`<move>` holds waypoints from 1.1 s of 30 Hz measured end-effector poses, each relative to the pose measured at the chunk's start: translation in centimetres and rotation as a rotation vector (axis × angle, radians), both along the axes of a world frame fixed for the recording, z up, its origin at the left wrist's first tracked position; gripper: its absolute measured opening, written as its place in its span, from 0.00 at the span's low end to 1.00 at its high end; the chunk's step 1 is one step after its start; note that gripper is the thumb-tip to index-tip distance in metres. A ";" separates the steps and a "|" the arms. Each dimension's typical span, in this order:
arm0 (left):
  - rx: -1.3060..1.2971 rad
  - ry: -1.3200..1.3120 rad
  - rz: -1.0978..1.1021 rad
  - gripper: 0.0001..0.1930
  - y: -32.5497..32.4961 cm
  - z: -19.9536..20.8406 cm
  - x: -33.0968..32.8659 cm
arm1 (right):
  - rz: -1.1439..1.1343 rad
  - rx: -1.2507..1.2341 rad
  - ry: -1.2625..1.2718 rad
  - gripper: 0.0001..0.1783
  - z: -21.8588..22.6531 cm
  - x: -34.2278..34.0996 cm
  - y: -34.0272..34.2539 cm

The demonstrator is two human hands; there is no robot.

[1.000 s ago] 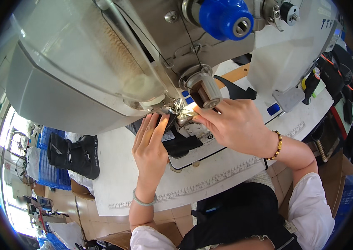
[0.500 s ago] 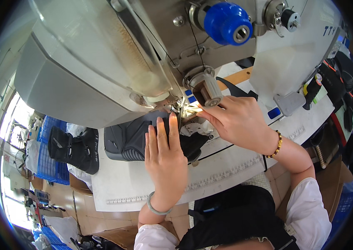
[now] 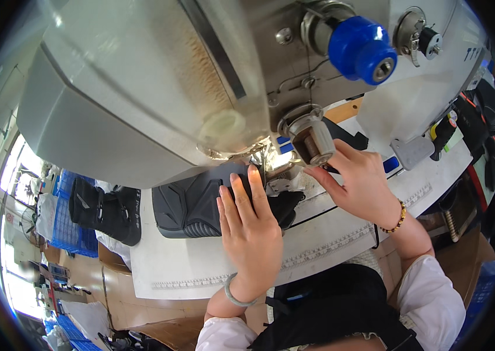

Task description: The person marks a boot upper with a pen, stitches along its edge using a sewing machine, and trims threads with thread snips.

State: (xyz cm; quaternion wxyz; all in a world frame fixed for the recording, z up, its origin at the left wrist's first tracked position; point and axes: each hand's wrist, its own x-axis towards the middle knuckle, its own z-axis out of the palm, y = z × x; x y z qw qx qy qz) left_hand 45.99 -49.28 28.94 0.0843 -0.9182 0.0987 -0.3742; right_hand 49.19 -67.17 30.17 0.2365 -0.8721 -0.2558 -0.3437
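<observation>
My left hand (image 3: 252, 231) lies flat with its fingers stretched out on a black boot (image 3: 192, 205), which rests on its side on the white table of a sewing machine (image 3: 107, 111). Its fingertips reach close to the lit needle area, where the machine head hides most detail. To the right, my right hand (image 3: 361, 190) is bent, the thumb pointing left. A metal thread guide (image 3: 315, 146) covers its index fingertip, so whether it pinches anything is hidden. A loose black flap (image 3: 288, 206) sticks out beside the left hand.
Another black boot (image 3: 106, 210) stands at the table's left edge, before blue crates (image 3: 75, 225). A blue tension knob (image 3: 364, 50) juts from the machine above my right hand. A ruler strip (image 3: 317, 253) runs along the table's front edge. Dark tools (image 3: 445, 133) lie at right.
My right hand has drawn away from the needle area, to the right and slightly nearer. The left hand and boot have shifted slightly right and nearer in the picture, as the view itself moved.
</observation>
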 end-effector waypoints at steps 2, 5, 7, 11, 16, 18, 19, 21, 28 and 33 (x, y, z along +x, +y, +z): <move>0.024 -0.003 0.020 0.25 0.0 0.0 0.0 | -0.034 0.270 0.071 0.16 -0.9 -0.5 0.7; 0.004 0.045 0.005 0.23 0.5 0.5 -0.4 | 0.121 0.431 0.581 0.12 -2.4 -1.1 1.1; -0.079 0.124 -0.137 0.22 1.2 2.0 -0.9 | 0.226 0.522 0.669 0.12 -2.8 -1.0 1.9; -0.326 0.405 -0.508 0.22 6.7 5.0 1.6 | 0.491 0.704 0.865 0.18 -2.7 -1.1 4.6; -0.433 0.872 -0.430 0.29 9.0 7.8 6.8 | 0.672 0.846 0.942 0.14 -3.7 -1.0 7.2; -0.393 1.177 -0.305 0.32 8.4 8.3 8.7 | 0.726 0.867 0.879 0.13 -5.3 -0.3 7.0; -0.361 1.172 -0.320 0.36 8.1 8.2 9.1 | 0.778 0.886 0.815 0.12 -5.7 -0.2 6.7; -0.319 1.047 -0.472 0.35 8.4 7.2 9.3 | 0.802 0.903 0.852 0.12 -5.9 -0.1 6.2; -0.478 1.023 -0.569 0.34 7.4 7.3 7.7 | 0.814 0.943 0.834 0.09 -5.0 -0.1 5.0; -0.498 1.008 -0.529 0.33 7.4 7.5 7.1 | 0.786 0.852 0.868 0.09 -4.7 -0.6 4.5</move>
